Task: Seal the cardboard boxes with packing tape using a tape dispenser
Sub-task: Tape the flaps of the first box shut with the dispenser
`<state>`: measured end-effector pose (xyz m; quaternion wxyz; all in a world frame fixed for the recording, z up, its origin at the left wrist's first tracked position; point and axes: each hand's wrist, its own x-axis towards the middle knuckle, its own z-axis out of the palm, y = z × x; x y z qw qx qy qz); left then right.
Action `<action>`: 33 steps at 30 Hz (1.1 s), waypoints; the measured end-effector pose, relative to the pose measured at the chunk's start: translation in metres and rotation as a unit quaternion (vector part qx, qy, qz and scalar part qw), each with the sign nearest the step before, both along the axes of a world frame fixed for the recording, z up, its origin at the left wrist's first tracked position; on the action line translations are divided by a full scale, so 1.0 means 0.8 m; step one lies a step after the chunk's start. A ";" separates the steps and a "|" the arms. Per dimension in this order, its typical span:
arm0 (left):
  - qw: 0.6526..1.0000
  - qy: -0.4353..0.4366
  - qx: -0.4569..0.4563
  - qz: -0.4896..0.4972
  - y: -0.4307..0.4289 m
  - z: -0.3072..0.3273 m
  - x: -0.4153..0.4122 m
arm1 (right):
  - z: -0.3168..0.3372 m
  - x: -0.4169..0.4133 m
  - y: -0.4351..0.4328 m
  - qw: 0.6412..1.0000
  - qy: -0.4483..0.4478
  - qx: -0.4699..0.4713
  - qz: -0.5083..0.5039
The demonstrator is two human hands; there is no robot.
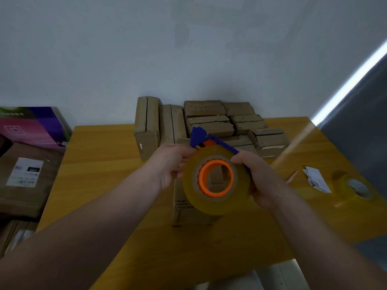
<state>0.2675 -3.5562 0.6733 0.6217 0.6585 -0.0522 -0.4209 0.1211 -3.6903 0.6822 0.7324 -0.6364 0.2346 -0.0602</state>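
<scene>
Evidently the sealing is only at its start. A blue plastic tape dispenser [200, 136], with an orange core and a fat roll of yellowish clear packing tape, is held up in the air above a brown cardboard box [188, 214]. That box lies on the yellow wooden surface [104, 164] just in front of the person.

The right hand [258, 181] has its fingers curled round the blue handle and the roll's side. The left hand [170, 164] grips the roll's edge below the cutter head with bent fingers, probably picking at the tape end (the end itself is too small to make out).

No strip shows on the box beneath, though the roll hides much of it. Against the wall waits a stack of brown cardboard boxes [209, 122]. Two upright ones show open seams; whether the others are taped I cannot tell. So nearly all seems left: free the end, stick it down, pull along the seam and cut.
</scene>
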 end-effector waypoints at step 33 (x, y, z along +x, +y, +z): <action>0.981 0.185 -0.059 -0.028 0.023 -0.001 -0.020 | 0.030 -0.057 -0.025 0.922 0.006 -0.360 0.143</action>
